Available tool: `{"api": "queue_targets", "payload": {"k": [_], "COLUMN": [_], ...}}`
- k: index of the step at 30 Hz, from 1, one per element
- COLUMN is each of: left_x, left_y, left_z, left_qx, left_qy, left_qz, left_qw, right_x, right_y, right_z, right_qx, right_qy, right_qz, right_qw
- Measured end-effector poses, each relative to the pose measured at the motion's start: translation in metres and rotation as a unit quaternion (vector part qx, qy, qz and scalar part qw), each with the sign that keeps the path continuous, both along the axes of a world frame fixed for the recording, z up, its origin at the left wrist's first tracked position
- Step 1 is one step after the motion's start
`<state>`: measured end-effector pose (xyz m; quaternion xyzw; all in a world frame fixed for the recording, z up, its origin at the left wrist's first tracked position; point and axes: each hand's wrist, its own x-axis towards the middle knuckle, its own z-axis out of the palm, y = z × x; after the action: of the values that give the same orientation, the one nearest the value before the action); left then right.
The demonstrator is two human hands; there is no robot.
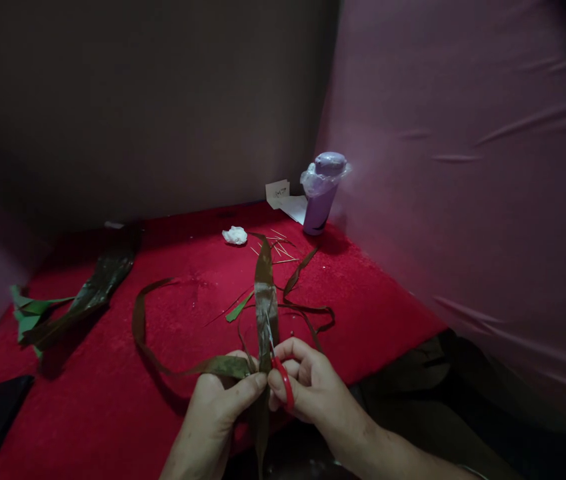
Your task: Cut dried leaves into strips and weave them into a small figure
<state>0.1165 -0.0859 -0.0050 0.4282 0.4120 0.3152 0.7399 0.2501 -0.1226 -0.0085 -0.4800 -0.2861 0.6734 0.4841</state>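
Left hand [223, 400] pinches leaf strip [265, 300]; right hand [307, 387] grips red scissors [283, 377] cutting it.

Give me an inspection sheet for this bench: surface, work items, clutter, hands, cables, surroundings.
Surface: red cloth, littered with cuttings.
Work things: long leaf pointing away from the person; scissors with red handles, blades lying along the leaf.
Clutter: leaf strips and thin sticks mid-cloth; crumpled tissue; paper card; purple bottle with plastic wrap over its top; leaf pile at far left.
Hands: left hand pinches the long leaf's near end; right hand grips the scissors.
Cables: nothing seen.
Surroundings: pink fabric wall on the right, dark wall behind.
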Motion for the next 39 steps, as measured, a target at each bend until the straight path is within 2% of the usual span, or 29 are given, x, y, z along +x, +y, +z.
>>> {"api": "queue_targets", "payload": {"k": [11, 16, 20, 26, 28, 32, 39], "left_x": [-0.001, -0.003, -0.001, 0.001, 0.002, 0.008, 0.014], "left_y": [-0.001, 0.001, 0.002, 0.014, 0.022, 0.032, 0.028], "left_z": [0.004, 0.002, 0.006, 0.019, 0.020, 0.020, 0.021], "left_qx": [0.010, 0.016, -0.013, -0.119, -0.117, -0.091, -0.089], "left_qy": [0.027, 0.032, -0.029, -0.118, -0.120, -0.107, -0.093], "left_qz": [0.017, 0.013, 0.010, 0.082, 0.102, 0.102, 0.145], "left_qw": [0.999, 0.999, 0.999, 0.982, 0.981, 0.985, 0.981], "right_x": [-0.001, 0.000, 0.000, -0.002, -0.003, -0.005, -0.007], "right_y": [0.003, 0.004, 0.005, 0.005, 0.004, 0.003, 0.004], "right_z": [0.005, 0.006, 0.006, 0.010, 0.010, 0.008, 0.010], "right_qx": [-0.006, 0.004, 0.022, 0.025, 0.021, 0.023, 0.027], "right_qy": [0.009, 0.012, 0.006, -0.033, -0.037, -0.046, -0.034], "right_qz": [-0.019, -0.016, -0.010, 0.000, 0.007, 0.012, 0.004], "right_qw": [1.000, 1.000, 1.000, 0.999, 0.999, 0.999, 0.999]}}
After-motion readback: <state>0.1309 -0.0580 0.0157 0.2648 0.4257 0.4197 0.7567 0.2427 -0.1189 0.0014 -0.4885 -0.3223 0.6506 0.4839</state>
